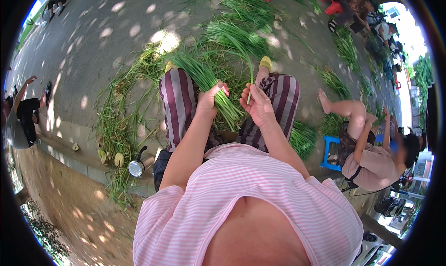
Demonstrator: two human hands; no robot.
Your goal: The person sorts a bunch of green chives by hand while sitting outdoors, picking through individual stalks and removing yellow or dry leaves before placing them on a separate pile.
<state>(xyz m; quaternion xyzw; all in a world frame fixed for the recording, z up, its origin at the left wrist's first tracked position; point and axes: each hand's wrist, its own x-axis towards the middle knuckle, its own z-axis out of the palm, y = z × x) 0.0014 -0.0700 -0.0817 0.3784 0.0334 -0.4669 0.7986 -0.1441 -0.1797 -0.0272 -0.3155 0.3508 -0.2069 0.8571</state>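
Observation:
My left hand (210,98) is closed round a thick bunch of long green leafy stalks (198,71), which look like garlic chives, held over my lap with the pale ends towards me. To its right, my right hand (257,103) pinches a few loose green stalks (250,70) between thumb and fingers; their tips arch over to the left. Beyond my feet lies a large pile of the same greens (237,37). Beside my right thigh rests another bundle (302,140). Trimmed leaves and stalks (223,65) litter the ground between my feet.
A metal flask (142,165) with a dark handle stands at my left, near a long heap of discarded greens (116,126) and a concrete kerb (80,161). On the right a person (376,158) sits by a blue plastic stool (329,153). More people and green bundles (334,81) lie beyond.

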